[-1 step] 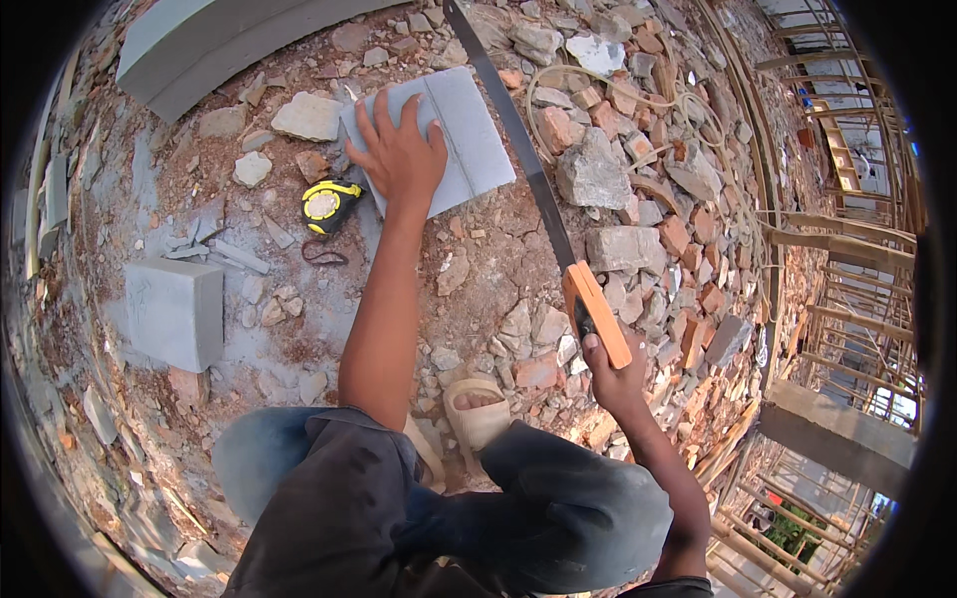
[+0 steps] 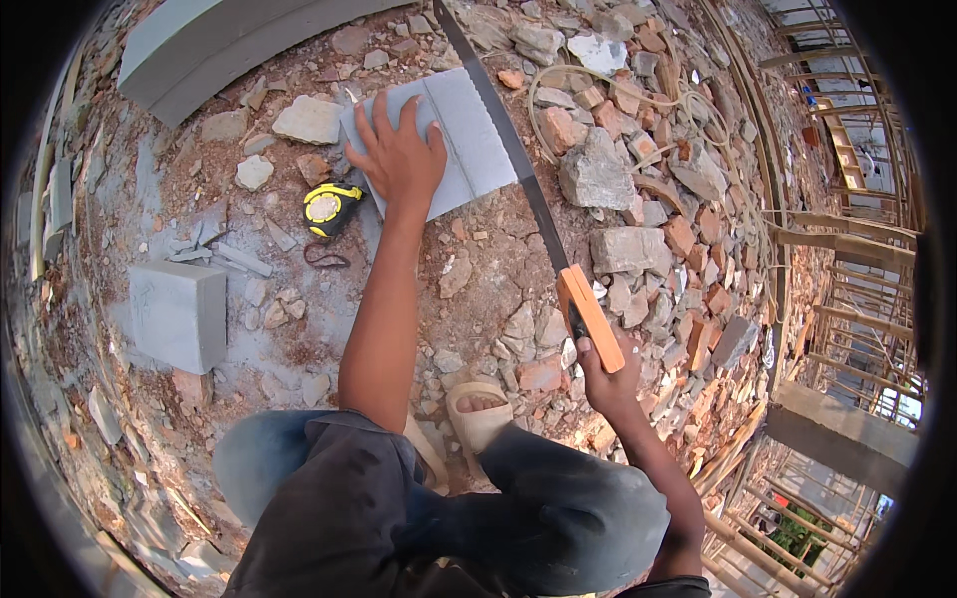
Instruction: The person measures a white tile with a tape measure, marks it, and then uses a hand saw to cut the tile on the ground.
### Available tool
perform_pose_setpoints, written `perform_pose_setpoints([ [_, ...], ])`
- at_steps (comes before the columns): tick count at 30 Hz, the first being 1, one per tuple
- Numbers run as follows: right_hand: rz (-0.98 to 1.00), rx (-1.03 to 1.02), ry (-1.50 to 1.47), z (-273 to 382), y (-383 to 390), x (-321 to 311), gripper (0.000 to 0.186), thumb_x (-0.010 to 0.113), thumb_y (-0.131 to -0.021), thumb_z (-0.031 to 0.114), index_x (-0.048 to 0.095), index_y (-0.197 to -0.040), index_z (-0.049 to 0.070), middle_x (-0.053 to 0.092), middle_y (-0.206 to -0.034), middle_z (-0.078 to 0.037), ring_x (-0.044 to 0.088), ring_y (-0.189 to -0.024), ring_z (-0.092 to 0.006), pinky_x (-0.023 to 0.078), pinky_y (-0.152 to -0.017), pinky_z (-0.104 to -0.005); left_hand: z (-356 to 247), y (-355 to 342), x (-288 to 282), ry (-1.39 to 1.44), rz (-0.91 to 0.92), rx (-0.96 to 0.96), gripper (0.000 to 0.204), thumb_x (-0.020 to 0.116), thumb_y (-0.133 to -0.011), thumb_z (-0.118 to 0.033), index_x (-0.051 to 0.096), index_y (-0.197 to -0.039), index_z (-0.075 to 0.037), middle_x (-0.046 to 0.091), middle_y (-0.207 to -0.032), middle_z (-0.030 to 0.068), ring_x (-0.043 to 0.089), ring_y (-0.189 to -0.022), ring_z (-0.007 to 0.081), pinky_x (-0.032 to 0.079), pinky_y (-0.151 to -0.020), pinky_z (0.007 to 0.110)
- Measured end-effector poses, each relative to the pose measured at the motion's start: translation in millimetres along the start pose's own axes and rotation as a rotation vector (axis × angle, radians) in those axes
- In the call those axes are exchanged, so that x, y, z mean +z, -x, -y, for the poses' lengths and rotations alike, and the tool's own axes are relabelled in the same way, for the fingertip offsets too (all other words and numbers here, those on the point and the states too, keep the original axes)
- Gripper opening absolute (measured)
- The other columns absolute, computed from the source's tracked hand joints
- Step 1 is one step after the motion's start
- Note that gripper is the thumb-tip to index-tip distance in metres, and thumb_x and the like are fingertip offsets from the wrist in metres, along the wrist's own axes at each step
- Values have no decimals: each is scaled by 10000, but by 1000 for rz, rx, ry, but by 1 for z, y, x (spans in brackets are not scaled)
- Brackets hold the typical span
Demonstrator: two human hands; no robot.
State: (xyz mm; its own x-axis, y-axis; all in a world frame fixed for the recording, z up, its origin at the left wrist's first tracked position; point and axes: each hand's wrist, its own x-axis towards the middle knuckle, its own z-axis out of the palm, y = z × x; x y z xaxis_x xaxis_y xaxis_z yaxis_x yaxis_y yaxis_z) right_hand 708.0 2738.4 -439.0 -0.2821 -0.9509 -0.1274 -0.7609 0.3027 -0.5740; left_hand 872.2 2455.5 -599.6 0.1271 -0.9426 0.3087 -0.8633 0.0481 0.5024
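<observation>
My left hand (image 2: pixel 401 149) lies flat, fingers spread, on a grey block (image 2: pixel 469 135) that rests on the rubble. My right hand (image 2: pixel 606 374) grips the orange handle of a long hand saw (image 2: pixel 518 169). The saw's blade runs up and left from the handle and crosses the right end of the block. A yellow and black tape measure (image 2: pixel 327 207) lies on the ground just left of my left forearm.
A second grey block (image 2: pixel 179 314) sits at the left. A long grey slab (image 2: pixel 229 40) lies along the top left. Broken bricks and stones (image 2: pixel 618 179) cover the ground, with a hose coil (image 2: pixel 688 110) at the right. My sandalled foot (image 2: pixel 478 414) is below. Scaffold timbers (image 2: pixel 847 249) stand at the right edge.
</observation>
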Motion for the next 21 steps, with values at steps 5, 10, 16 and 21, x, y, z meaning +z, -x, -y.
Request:
perform_pose_setpoints([
  [5,-27,-250,-39,-24,8,44,230,719,-851,157,557,-748,30,507,-577,-117,562,-487,-322,434,-473,-405,5,-3,4,-46,0,38,474,691,-857,-296,615,-1316,-211,377,-1537,86,229,-1482,343,204,-1078,668],
  [10,36,-232,-154,-50,19,56,232,734,-830,115,539,-737,32,486,-573,-109,545,-484,-321,419,-469,-399,8,-3,6,-100,-23,83,498,704,-852,-270,599,-1328,-167,382,-1540,80,244,-1481,344,247,-1047,685],
  [16,101,-246,-272,-71,23,63,167,742,-821,111,598,-799,29,501,-585,-101,552,-485,-315,427,-475,-401,10,0,3,-131,-5,138,510,681,-884,-295,575,-1372,-190,389,-1539,90,258,-1472,361,248,-1033,700],
  [21,93,-201,-403,-67,25,73,167,737,-829,96,587,-796,29,515,-599,-94,559,-492,-295,428,-479,-410,10,-3,3,-130,13,136,492,665,-902,-321,578,-1373,-209,395,-1537,93,268,-1465,365,241,-1048,700],
])
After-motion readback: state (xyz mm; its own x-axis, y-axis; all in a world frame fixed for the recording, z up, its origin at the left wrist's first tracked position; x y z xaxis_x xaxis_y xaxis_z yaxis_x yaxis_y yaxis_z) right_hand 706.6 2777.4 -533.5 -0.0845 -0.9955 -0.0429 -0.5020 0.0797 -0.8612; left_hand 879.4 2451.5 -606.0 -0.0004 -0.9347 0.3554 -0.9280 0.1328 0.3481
